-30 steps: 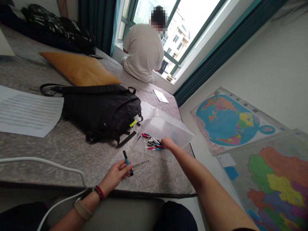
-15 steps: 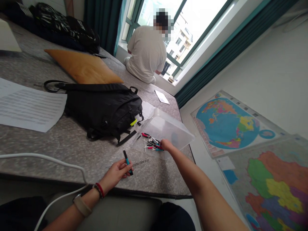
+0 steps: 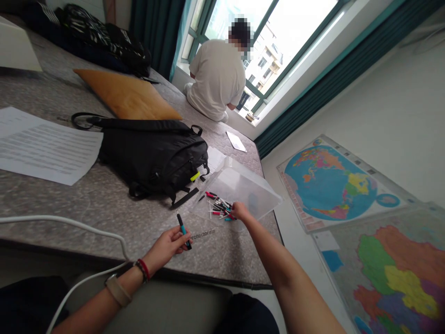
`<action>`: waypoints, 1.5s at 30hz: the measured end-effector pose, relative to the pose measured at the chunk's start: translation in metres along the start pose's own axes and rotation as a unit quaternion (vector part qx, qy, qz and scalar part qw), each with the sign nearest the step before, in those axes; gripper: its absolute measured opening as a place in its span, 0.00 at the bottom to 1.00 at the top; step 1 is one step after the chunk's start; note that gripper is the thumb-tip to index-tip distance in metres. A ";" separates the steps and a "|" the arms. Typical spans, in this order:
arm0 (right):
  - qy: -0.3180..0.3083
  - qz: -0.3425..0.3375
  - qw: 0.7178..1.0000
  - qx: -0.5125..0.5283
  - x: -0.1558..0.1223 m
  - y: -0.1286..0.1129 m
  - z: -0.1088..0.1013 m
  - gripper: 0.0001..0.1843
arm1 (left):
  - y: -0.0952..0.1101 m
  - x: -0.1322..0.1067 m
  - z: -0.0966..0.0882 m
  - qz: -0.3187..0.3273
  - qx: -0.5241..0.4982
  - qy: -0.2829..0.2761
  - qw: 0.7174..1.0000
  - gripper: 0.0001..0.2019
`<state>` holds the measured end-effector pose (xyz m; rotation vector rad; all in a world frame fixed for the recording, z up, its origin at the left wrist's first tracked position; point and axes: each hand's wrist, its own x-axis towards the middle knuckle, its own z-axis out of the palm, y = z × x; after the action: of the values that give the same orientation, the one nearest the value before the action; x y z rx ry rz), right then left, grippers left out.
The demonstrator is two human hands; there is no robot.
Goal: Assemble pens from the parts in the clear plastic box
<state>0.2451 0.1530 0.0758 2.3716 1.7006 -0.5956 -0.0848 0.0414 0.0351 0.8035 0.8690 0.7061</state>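
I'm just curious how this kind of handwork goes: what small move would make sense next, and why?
Probably the right hand should pick a single pen from the pile of pens. It is at the pile's edge, the pens lie loose on a clear plastic container, and the left hand is occupied holding a teal pen.
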 end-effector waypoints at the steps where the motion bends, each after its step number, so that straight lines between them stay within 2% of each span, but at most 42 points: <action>1: 0.019 -0.004 0.999 0.040 -0.003 -0.001 -0.001 0.08 | 0.000 0.000 0.000 0.000 -0.005 0.001 1.000 0.23; 4: 0.059 -0.027 0.985 0.158 -0.020 -0.006 0.002 0.16 | 0.002 0.000 0.001 -0.008 -0.027 0.005 1.000 0.24; 7: 0.063 -0.074 0.945 0.313 -0.056 -0.014 0.017 0.20 | 0.003 0.000 0.003 -0.025 -0.068 0.011 0.997 0.25; 9: 0.017 -0.106 0.801 0.589 -0.087 -0.025 0.035 0.18 | 0.002 -0.001 0.005 -0.036 -0.106 0.010 0.994 0.25; 10: -0.007 -0.102 0.741 0.664 -0.103 -0.033 0.044 0.16 | 0.002 -0.001 0.006 -0.039 -0.127 0.007 0.991 0.24; 11: -0.023 -0.095 0.699 0.708 -0.118 -0.042 0.054 0.14 | 0.001 -0.002 0.007 -0.040 -0.151 0.003 0.988 0.23; 13: -0.017 -0.079 0.656 0.751 -0.145 -0.063 0.071 0.12 | 0.000 -0.004 0.008 -0.041 -0.205 -0.004 0.978 0.20; 18: 0.033 -0.089 0.605 0.790 -0.183 -0.108 0.094 0.09 | 0.002 -0.010 0.008 -0.042 -0.315 0.001 0.948 0.10; 23: 0.107 -0.079 0.599 0.790 -0.192 -0.124 0.095 0.12 | 0.005 -0.017 0.010 -0.046 -0.354 0.005 0.934 0.05; 27: 0.128 -0.077 0.599 0.787 -0.196 -0.130 0.097 0.13 | 0.005 -0.021 0.013 -0.049 -0.376 -0.003 0.925 0.03; 37: 0.172 -0.097 0.643 0.740 -0.192 -0.136 0.113 0.16 | 0.010 -0.027 0.015 -0.049 -0.399 0.009 0.916 0.03; 40: 0.185 -0.105 0.682 0.700 -0.191 -0.134 0.113 0.19 | 0.010 -0.027 0.014 -0.045 -0.395 0.010 0.917 0.02; 45: 0.222 -0.172 0.778 0.563 -0.198 -0.127 0.104 0.12 | 0.010 -0.027 0.012 -0.028 -0.357 0.018 0.934 0.03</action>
<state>0.0493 -0.0131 0.0749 3.1166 2.4772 -1.6014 -0.0889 0.0213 0.0581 0.1128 0.5939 0.9092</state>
